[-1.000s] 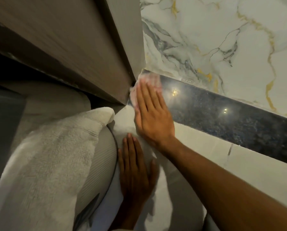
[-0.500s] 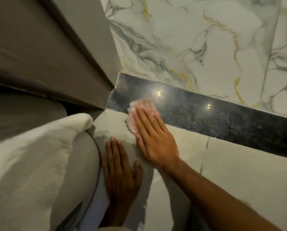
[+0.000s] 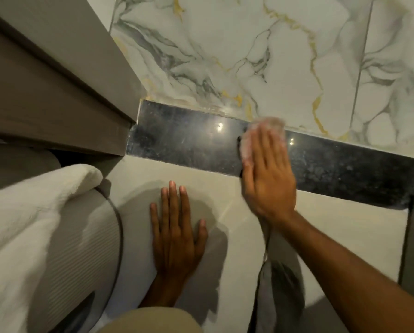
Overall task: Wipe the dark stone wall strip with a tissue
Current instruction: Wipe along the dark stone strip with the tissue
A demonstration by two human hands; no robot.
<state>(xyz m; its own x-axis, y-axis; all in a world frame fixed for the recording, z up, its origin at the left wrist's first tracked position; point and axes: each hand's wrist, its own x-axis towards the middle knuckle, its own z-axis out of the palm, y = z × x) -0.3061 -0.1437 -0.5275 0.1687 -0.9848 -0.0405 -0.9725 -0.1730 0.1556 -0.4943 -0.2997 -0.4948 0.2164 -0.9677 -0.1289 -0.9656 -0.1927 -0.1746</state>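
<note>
The dark polished stone strip (image 3: pixel 189 143) runs across the wall from the wooden frame on the left down to the right edge. My right hand (image 3: pixel 268 179) lies flat over it near its middle and presses a pale pinkish tissue (image 3: pixel 266 127) against the stone; the tissue shows above and left of my fingertips, its upper edge at the strip's top border. My left hand (image 3: pixel 177 234) rests flat, fingers apart, on the plain cream tile (image 3: pixel 333 227) below the strip and holds nothing.
White marble tiles with gold and grey veins (image 3: pixel 261 56) fill the wall above the strip. A brown wooden frame (image 3: pixel 47 97) closes off the left. A white towel (image 3: pixel 25 212) lies over a ribbed grey rounded object (image 3: pixel 81 248) at lower left.
My right hand has slid the tissue rightward along the strip, away from the wooden frame's corner. The left hand stays flat on the cream tile; the camera view has shifted right.
</note>
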